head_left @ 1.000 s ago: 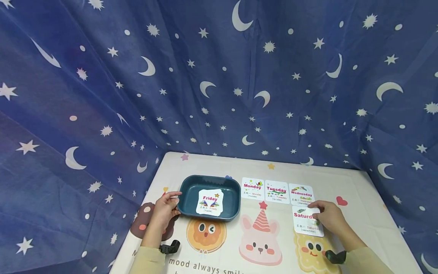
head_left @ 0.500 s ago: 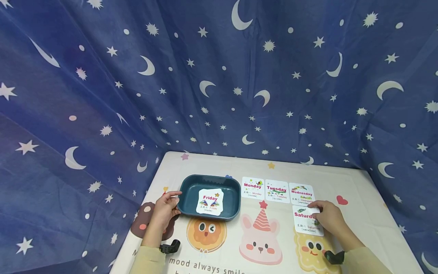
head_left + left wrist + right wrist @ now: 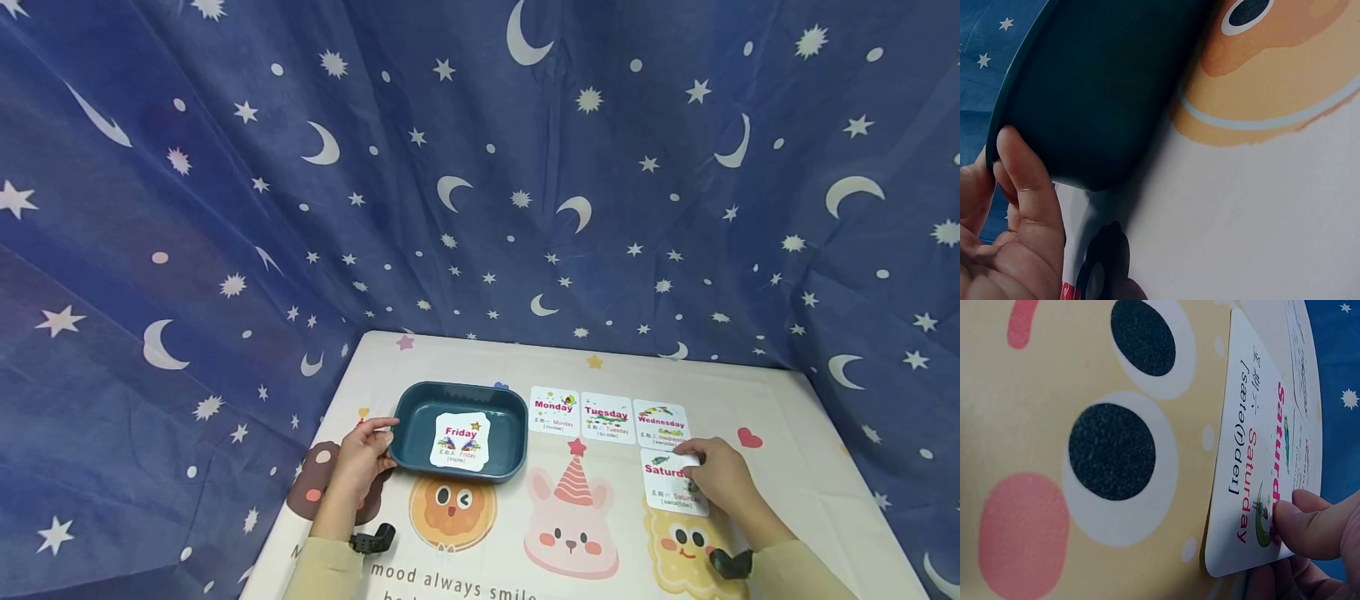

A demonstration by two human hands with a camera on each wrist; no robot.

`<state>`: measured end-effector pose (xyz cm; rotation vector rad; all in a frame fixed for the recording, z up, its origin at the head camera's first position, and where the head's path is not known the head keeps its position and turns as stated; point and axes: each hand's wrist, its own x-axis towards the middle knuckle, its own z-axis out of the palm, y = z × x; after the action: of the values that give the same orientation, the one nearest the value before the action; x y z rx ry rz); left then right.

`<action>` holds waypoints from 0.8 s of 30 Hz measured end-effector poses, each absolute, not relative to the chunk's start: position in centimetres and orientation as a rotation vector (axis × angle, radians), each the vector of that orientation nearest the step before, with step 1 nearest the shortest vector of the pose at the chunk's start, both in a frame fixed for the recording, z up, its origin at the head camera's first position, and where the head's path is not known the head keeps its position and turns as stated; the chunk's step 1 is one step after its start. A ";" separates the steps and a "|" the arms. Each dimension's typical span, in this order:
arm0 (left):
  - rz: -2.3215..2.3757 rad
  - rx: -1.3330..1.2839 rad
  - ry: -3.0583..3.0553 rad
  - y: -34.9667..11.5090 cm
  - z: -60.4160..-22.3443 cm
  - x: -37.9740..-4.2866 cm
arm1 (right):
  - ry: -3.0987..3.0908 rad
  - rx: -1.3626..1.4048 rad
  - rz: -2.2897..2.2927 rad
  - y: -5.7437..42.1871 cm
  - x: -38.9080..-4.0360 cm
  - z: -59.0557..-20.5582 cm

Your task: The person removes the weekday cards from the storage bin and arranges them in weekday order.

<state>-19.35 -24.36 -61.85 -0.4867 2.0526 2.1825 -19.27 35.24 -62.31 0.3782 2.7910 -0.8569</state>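
My left hand point(image 3: 362, 460) pinches the left rim of a dark teal tray point(image 3: 514, 446), its fingers against the outer wall in the left wrist view. Inside the tray lies a white Friday card point(image 3: 459, 446) with another card's edge showing beneath it. At the right, my right hand point(image 3: 718, 473) pinches the right edge of a Saturday card point(image 3: 667, 492), thumb on its printed face point(image 3: 1254, 456). Just beyond that card lies the Wednesday card point(image 3: 660, 417), at the end of a row with the Tuesday card point(image 3: 606, 408) and the Monday card point(image 3: 553, 402).
A white tablecloth point(image 3: 480, 542) with printed cartoon figures covers the table. Behind and to the left hangs a dark blue curtain point(image 3: 480, 208) with moons and stars. A printed rabbit point(image 3: 572, 537) lies between the two hands.
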 end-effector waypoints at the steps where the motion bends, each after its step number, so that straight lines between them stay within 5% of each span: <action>1: 2.180 -0.487 2.055 -24.3 -61.9 -19.4 | 2.794 0.378 -0.854 35.2 -19.3 -62.3; 24: 2.177 -0.485 2.059 -24.3 -61.9 -19.4 | 2.845 0.431 -0.822 34.9 -19.2 -62.0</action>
<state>-19.44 -24.34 -61.86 -0.4848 2.0593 2.1772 -19.20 34.92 -62.02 0.4311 2.8446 -0.8220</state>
